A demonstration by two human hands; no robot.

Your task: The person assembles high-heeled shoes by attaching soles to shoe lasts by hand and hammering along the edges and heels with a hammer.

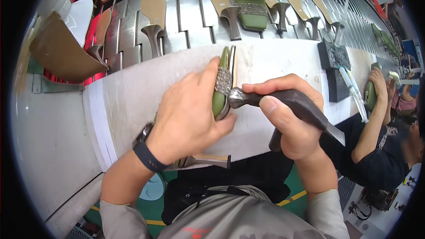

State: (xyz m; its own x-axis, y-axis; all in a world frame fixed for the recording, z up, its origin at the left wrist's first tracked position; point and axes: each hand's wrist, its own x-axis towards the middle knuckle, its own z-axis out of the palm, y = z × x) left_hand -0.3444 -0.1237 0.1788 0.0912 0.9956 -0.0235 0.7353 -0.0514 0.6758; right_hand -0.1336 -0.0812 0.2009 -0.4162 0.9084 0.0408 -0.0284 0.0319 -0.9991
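Note:
A green sandal with a glittery strap stands on its side on the white bench, and my left hand is closed round it, thumb at the near end and index finger along the far part. My right hand grips a dark shoemaker's hammer. Its rounded metal head meets the sandal's side by the strap, while its flat flared end points to the lower right. The sandal's left side is hidden under my left hand. By my left wrist, another shoe part shows at the bench's near edge.
Beyond the bench runs a slatted metal conveyor carrying several tan soles with grey heels and a green sandal. A black box and a syringe lie at right, near a co-worker's hands on a green shoe. A brown board stands left.

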